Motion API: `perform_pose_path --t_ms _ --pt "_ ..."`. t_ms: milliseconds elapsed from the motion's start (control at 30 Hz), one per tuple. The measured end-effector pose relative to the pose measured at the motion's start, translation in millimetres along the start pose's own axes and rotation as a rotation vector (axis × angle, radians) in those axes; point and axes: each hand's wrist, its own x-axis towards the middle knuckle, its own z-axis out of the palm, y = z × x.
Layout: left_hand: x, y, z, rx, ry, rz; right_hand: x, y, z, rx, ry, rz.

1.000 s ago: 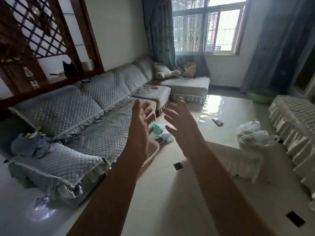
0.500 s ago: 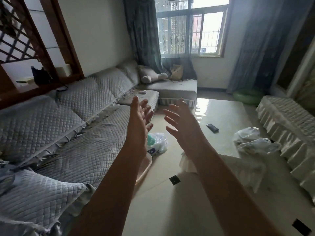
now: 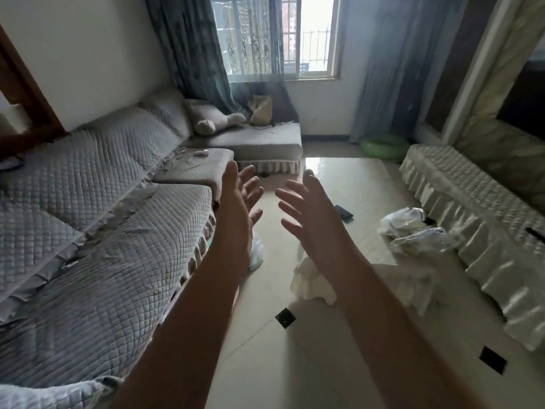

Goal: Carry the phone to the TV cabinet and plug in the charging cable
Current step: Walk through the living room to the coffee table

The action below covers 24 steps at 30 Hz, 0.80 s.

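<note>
A dark phone (image 3: 343, 212) lies flat on the glossy cream coffee table (image 3: 362, 184), just right of my right hand. My left hand (image 3: 239, 211) and my right hand (image 3: 309, 214) are both held out in front of me, fingers spread, palms facing each other, holding nothing. A long low TV cabinet (image 3: 460, 196) draped in a pale ruffled cover runs along the right wall. A small dark object (image 3: 535, 234) lies on top of it; I cannot tell what it is. No charging cable is clearly visible.
A grey quilted sectional sofa (image 3: 97, 231) fills the left side. White plastic bags (image 3: 413, 231) sit on the table's right part, and another bag (image 3: 256, 252) lies on the floor by the sofa. A green ring (image 3: 383, 146) rests under the window.
The view has swung right and moved forward: the sofa slid left, and the table and TV cabinet came closer. Both hands stay raised and spread.
</note>
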Motion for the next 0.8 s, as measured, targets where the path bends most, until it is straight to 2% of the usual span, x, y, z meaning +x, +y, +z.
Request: perform_pose_path --t_ms 333,633,800 --pt "152 -31 6 0.099 0.093 -0.043 170 16 -23 0.02 -0.03 0.118" --pt "243 -10 -19 0.092 0.262 0.027 297 6 19 0.065 -0.254 0.157" --pt "296 -8 -31 0.087 0.264 0.047 350 7 29 0.037 -0.267 0.173"
